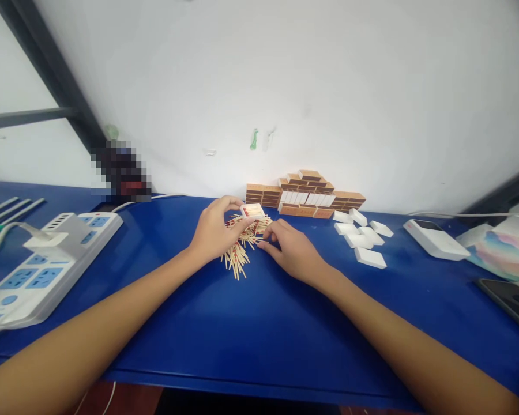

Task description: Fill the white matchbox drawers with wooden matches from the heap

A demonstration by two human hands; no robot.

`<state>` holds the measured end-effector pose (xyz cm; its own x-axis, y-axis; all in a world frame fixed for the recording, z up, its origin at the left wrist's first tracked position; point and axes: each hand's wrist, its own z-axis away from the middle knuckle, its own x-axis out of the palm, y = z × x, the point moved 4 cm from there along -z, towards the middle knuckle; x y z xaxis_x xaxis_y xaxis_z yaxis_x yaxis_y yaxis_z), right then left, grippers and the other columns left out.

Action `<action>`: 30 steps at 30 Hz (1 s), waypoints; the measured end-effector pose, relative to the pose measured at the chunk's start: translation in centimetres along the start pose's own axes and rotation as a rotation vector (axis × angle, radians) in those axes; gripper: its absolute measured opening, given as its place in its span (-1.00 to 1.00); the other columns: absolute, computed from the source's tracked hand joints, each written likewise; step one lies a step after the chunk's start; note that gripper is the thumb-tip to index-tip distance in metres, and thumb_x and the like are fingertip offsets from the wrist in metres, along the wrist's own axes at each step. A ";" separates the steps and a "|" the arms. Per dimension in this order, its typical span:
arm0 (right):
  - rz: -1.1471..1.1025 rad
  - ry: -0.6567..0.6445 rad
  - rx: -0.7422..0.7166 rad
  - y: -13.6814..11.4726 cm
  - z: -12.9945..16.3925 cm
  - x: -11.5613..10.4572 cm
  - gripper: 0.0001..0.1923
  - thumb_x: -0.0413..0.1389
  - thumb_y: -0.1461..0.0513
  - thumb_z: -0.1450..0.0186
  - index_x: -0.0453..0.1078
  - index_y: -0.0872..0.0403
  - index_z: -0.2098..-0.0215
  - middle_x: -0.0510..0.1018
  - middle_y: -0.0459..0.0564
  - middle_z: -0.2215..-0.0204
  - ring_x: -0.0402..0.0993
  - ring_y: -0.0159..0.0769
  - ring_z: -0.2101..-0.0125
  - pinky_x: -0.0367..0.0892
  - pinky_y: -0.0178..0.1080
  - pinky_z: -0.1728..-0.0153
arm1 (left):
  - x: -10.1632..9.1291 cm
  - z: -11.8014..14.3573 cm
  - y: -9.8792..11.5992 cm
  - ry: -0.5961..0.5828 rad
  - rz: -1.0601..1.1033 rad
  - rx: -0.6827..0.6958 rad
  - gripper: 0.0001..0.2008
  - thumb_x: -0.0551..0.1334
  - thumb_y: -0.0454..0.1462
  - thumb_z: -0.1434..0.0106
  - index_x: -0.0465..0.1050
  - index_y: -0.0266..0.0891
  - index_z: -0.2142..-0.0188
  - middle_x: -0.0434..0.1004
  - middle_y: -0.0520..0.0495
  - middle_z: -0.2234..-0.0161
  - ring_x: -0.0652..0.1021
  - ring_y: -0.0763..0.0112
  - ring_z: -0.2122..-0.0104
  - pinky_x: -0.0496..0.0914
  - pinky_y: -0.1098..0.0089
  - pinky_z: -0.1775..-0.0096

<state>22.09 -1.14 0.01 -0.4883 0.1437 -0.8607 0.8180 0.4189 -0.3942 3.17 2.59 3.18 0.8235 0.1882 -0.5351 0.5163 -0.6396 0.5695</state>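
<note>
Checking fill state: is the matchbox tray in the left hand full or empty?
Partly filled: the tray in the left hand shows matches inside; how many cannot be told.

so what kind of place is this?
Probably a small hand-packing workbench: blue tabletop against a white wall, loose pile of wooden matches under both hands, stacked brown matchboxes behind, white power strip alongside.

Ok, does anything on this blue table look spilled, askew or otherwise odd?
Yes: loose matches lie in a heap on the blue table between both hands, not boxed. The left hand holds a small open tray over them; the right hand rests at the heap's edge. White inner trays are scattered unevenly beside the stacked matchboxes.
</note>
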 end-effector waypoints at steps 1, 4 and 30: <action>0.005 -0.006 0.011 0.1 0.0 0.0 -0.88 0.22 0.20 -0.40 0.39 0.06 0.21 0.48 -0.02 0.23 0.43 -0.27 0.30 0.26 -0.23 0.29 | 0.0 0.0 0.1 -0.001 0.003 0.001 -0.69 0.45 -0.18 -0.25 0.46 -0.18 0.08 0.65 -0.09 0.08 0.65 0.22 0.06 0.49 0.19 -0.02; 0.028 -0.040 0.028 0.2 -0.1 0.1 -0.89 0.20 0.22 -0.42 0.39 0.06 0.27 0.48 -0.04 0.26 0.43 -0.28 0.32 0.24 -0.23 0.29 | -0.1 0.0 0.0 -0.003 0.012 -0.002 -0.70 0.44 -0.20 -0.25 0.46 -0.17 0.08 0.65 -0.09 0.08 0.65 0.21 0.06 0.49 0.18 -0.01; 0.108 0.082 -0.202 0.1 0.5 -3.5 -0.87 -0.04 0.22 -0.52 0.32 0.03 0.18 0.43 0.05 0.20 0.43 -0.19 0.28 0.34 -0.17 0.28 | 1.5 1.7 2.5 -0.287 0.059 0.137 -0.68 0.42 -0.13 -0.29 0.45 -0.11 0.03 0.62 -0.06 0.08 0.60 0.17 0.07 0.46 0.12 0.01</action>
<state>24.01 -2.10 2.84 -0.4312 0.2661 -0.8621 0.7933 0.5670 -0.2218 5.31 -0.04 2.73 0.7413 -0.0573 -0.6687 0.4171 -0.7412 0.5259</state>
